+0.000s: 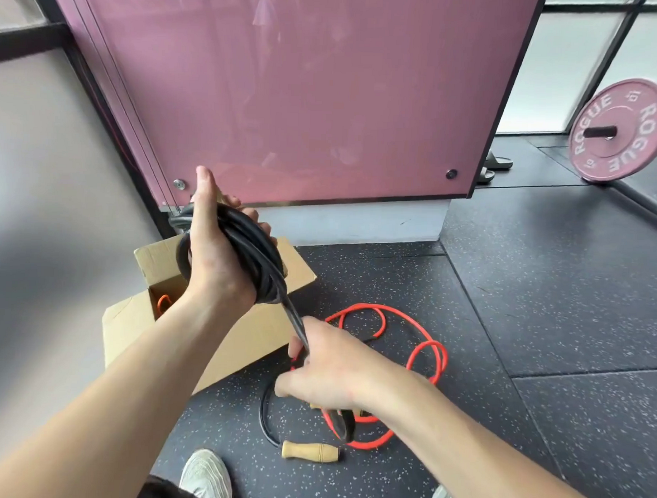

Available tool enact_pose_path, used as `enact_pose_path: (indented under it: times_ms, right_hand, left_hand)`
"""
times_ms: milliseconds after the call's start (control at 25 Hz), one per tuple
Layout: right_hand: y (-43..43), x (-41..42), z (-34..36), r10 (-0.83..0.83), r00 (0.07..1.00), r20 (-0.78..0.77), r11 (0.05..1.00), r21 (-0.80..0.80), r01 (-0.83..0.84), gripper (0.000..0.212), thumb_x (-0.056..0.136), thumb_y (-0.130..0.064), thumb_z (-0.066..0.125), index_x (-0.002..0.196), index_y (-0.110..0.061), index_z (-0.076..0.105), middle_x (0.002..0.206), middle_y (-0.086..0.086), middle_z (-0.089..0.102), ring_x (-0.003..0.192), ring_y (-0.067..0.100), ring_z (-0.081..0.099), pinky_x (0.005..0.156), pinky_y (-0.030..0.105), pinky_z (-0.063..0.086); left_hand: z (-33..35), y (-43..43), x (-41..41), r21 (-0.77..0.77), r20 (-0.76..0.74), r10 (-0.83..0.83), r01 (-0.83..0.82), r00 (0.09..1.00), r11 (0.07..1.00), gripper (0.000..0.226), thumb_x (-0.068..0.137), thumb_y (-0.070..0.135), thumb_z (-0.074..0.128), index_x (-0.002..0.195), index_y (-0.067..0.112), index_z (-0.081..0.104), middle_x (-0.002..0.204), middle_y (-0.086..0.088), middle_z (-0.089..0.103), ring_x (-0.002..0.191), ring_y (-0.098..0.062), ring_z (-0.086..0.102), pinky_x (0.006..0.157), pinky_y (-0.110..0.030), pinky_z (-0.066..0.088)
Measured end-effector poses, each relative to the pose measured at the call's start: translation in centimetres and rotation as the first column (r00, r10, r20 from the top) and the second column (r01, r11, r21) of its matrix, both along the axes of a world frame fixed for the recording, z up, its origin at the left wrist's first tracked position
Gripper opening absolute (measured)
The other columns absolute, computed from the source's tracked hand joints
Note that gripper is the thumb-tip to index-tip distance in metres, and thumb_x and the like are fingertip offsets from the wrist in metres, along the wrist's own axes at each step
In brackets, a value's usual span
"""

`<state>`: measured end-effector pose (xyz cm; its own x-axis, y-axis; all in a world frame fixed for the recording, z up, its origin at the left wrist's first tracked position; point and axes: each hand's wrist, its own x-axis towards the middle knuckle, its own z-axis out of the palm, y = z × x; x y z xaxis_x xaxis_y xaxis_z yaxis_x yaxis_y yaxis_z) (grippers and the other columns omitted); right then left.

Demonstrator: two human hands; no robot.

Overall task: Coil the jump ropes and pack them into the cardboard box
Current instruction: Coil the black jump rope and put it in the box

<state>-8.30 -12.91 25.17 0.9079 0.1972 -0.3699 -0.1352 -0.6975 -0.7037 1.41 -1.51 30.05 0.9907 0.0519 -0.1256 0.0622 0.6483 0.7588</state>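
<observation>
**Black rope coiled on the left hand, free end fed by the right**

The black jump rope (pixel 259 261) is wound in several turns around the left hand (pixel 215 259), held above the cardboard box (pixel 249 339). The coil crosses the palm side, with the thumb pointing up on one side of it and the fingertips (pixel 262 229) curled over it on the other.

A single strand runs down from the coil into the right hand (pixel 334 372), whose fingers are closed around it. Below that grip the rope loops onto the floor (pixel 541 293) and ends at a wooden handle (pixel 310 451) lying flat.

A red jump rope (pixel 366 306) lies uncoiled on the floor beside the box, partly under the right hand. An orange loop (pixel 164 302) shows inside the open box.

Behind stands a pink panel (pixel 306 91), and a pink weight plate (pixel 621 132) is at the far right.
</observation>
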Motion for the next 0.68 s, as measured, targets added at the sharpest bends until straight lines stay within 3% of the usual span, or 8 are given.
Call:
enact_pose_path:
  times_ms: [200,240,320,400,480,560,600,680]
  right_hand:
    - [0.4,-1.0,-0.8,0.098,0.994,-0.048,0.974,-0.200,-0.105,0.022,0.082,-0.030,0.060,0.101,-0.025,0.051,0.093,-0.002,0.064,0.064,0.019,0.067,0.061,0.030,0.053]
    - [0.9,-1.4,-1.0,0.125,0.992,0.027,0.977,-0.180,-0.118,0.020,0.082,-0.029,0.061,0.099,-0.025,0.052,0.089,-0.003,0.062,0.066,0.018,0.062,0.057,0.029,0.048]
    - [0.9,-1.3,-0.6,0.063,0.967,0.246,0.995,-0.089,-0.043,0.013,0.078,-0.026,0.062,0.090,-0.022,0.060,0.072,-0.004,0.060,0.061,0.018,0.055,0.055,0.031,0.047]
    - [-1.0,0.4,0.1,-0.045,0.869,0.492,0.988,-0.108,0.112,0.011,0.075,-0.023,0.062,0.082,-0.020,0.071,0.062,0.001,0.064,0.059,0.023,0.059,0.055,0.033,0.050]
    - [-3.5,2.0,0.9,-0.100,0.747,0.657,0.950,-0.161,0.269,0.014,0.071,-0.020,0.064,0.078,-0.024,0.075,0.061,0.002,0.068,0.062,0.025,0.063,0.055,0.029,0.049]
    - [-5.8,3.1,0.9,-0.167,0.671,0.723,0.898,-0.170,0.406,0.013,0.064,-0.017,0.066,0.072,-0.025,0.073,0.057,-0.002,0.065,0.061,0.025,0.061,0.056,0.027,0.046]
    - [-6.7,3.5,0.9,-0.216,0.648,0.731,0.871,-0.155,0.466,0.012,0.062,-0.015,0.067,0.069,-0.025,0.070,0.054,-0.005,0.060,0.060,0.023,0.057,0.055,0.026,0.042]
    - [-8.5,4.0,0.5,-0.303,0.601,0.740,0.828,-0.109,0.551,0.011,0.064,-0.010,0.067,0.064,-0.022,0.067,0.047,-0.008,0.051,0.054,0.020,0.052,0.052,0.025,0.035]
  left_hand:
    - [0.5,0.7,-0.1,-0.275,-0.096,-0.010,-0.017,0.995,0.961,0.059,0.080,0.071,0.061,0.053,0.021,0.044,0.056,0.003,0.048,0.047,-0.018,0.049,0.055,-0.025,0.043]
    - [0.4,0.9,0.1,-0.229,-0.108,0.009,-0.034,0.994,0.973,0.059,0.077,0.071,0.063,0.053,0.020,0.047,0.055,0.003,0.050,0.048,-0.018,0.052,0.057,-0.026,0.046]
    - [-0.2,1.4,0.6,0.122,-0.119,0.084,-0.069,0.989,0.990,0.050,0.068,0.069,0.074,0.064,0.022,0.058,0.067,0.003,0.063,0.064,-0.017,0.062,0.072,-0.032,0.054]
    - [-1.0,1.6,0.5,0.565,-0.082,0.032,0.020,0.996,0.825,0.058,0.063,0.072,0.076,0.086,0.020,0.065,0.094,0.001,0.069,0.088,-0.017,0.064,0.087,-0.035,0.051]
    - [-2.1,1.6,-0.9,0.764,-0.230,-0.297,0.360,0.927,0.535,0.091,0.065,0.087,0.058,0.114,0.010,0.066,0.123,-0.008,0.064,0.109,-0.024,0.060,0.091,-0.034,0.042]
    - [-3.2,1.9,-2.2,0.704,-0.446,-0.510,0.640,0.736,0.308,0.100,0.075,0.086,0.046,0.140,0.009,0.052,0.143,-0.016,0.053,0.128,-0.032,0.052,0.103,-0.035,0.036]
    - [-3.2,1.2,-1.8,0.655,-0.499,-0.690,0.750,0.524,0.096,0.087,0.083,0.075,0.051,0.142,0.011,0.050,0.139,-0.015,0.057,0.124,-0.032,0.056,0.102,-0.032,0.040]
    - [-3.2,0.1,-2.4,0.501,-0.466,-0.772,0.848,0.432,0.172,0.068,0.080,0.072,0.056,0.123,0.019,0.060,0.097,0.002,0.068,0.084,-0.012,0.066,0.077,-0.018,0.050]
